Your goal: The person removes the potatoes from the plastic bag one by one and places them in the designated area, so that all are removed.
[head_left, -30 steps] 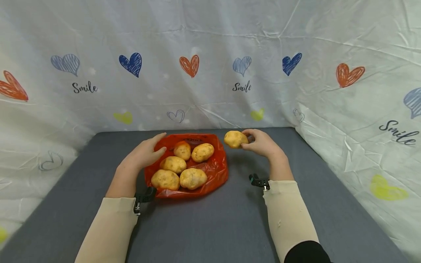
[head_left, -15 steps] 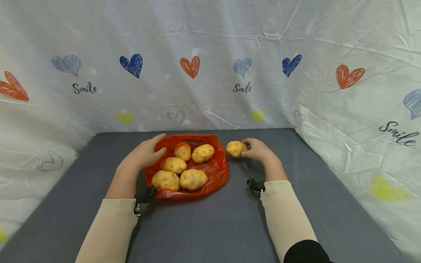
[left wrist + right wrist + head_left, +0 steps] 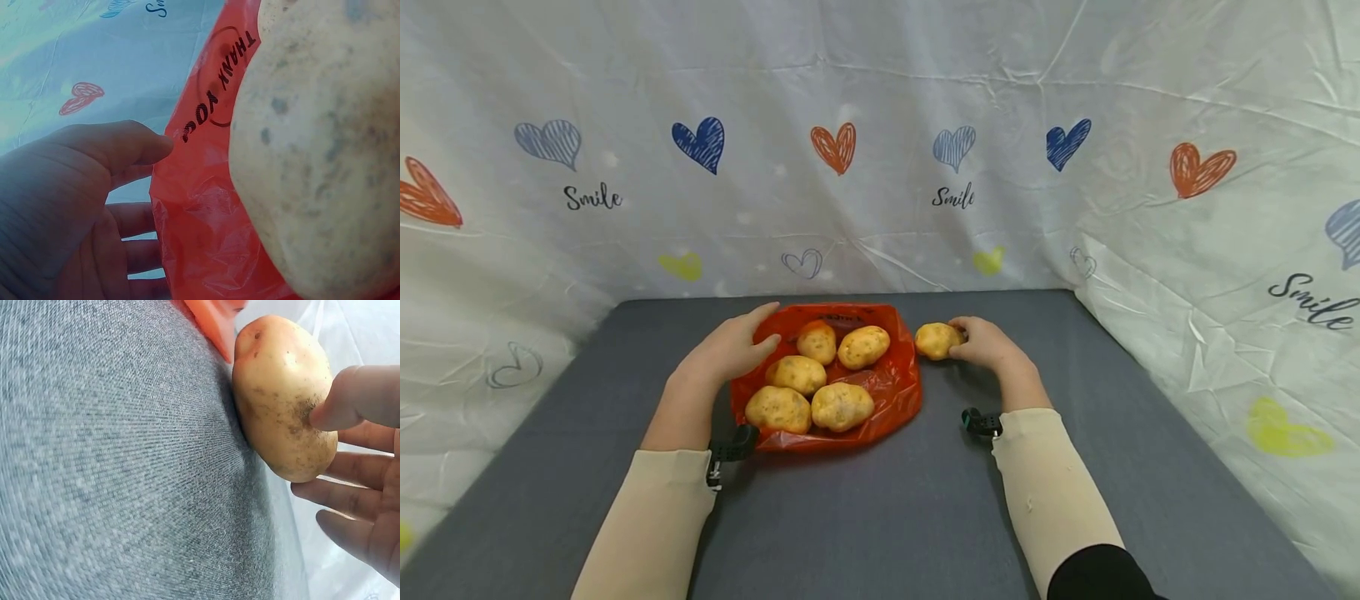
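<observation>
My right hand (image 3: 988,343) pinches a potato (image 3: 935,341). My left hand (image 3: 724,350) is spread at the bag's edge (image 3: 164,206); more potatoes (image 3: 842,407) lie between my hands.

Head view: from above, facing forward and down over the grey table (image 3: 865,533) to the printed sheet (image 3: 880,192) — the widest; left wrist view: close at the left hand (image 3: 722,348), facing the red bag (image 3: 891,392); right wrist view: close, tipped sideways — facing the potato (image 3: 936,341) at the right hand (image 3: 991,343); all three share the bag.
</observation>
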A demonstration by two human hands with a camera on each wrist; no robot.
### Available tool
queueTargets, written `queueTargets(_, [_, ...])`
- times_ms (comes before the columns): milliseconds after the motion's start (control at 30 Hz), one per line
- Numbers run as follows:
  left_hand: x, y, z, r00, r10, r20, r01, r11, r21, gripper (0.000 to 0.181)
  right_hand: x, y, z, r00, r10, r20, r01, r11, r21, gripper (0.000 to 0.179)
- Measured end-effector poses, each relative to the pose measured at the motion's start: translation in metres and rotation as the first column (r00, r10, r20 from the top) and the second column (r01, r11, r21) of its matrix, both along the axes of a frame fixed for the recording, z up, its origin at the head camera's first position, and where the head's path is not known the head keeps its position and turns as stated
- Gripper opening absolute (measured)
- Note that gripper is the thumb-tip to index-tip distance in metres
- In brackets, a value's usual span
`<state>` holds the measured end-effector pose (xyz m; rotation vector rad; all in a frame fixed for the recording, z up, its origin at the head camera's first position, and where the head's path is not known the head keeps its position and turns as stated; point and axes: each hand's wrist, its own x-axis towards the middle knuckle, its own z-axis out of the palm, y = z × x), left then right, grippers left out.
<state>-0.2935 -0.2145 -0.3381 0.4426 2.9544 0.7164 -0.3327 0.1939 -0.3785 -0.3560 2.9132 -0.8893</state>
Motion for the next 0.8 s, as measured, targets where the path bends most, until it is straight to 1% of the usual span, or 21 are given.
queueTargets(400, [-0.001,0.001,-0.001,1.0,0.001,0.007,-0.001,1.0,-0.003,0.066,0.001,-0.002,0.002,0.999,0.031,0.01,-0.031,1.0,-0.006,0.057])
queueTargets(600, [-0.001,0.001,-0.002,1.0,0.006,0.009,-0.006,1.0,0.002,0.066,0.002,-0.004,0.009,0.999,0.039,0.018,-0.039,0.999,-0.028,0.06])
queueTargets(667, [-0.001,0.002,-0.002,1.0,0.009,0.01,-0.009,1.0,0.0,0.066,0.003,-0.006,0.014,0.999,0.039,0.005,-0.039,0.999,-0.024,0.062])
queueTargets(800, [-0.002,0.002,-0.001,1.0,0.011,0.008,-0.011,1.0,-0.01,0.066,0.006,-0.011,0.026,0.997,0.033,-0.063,-0.033,0.999,0.0,0.064])
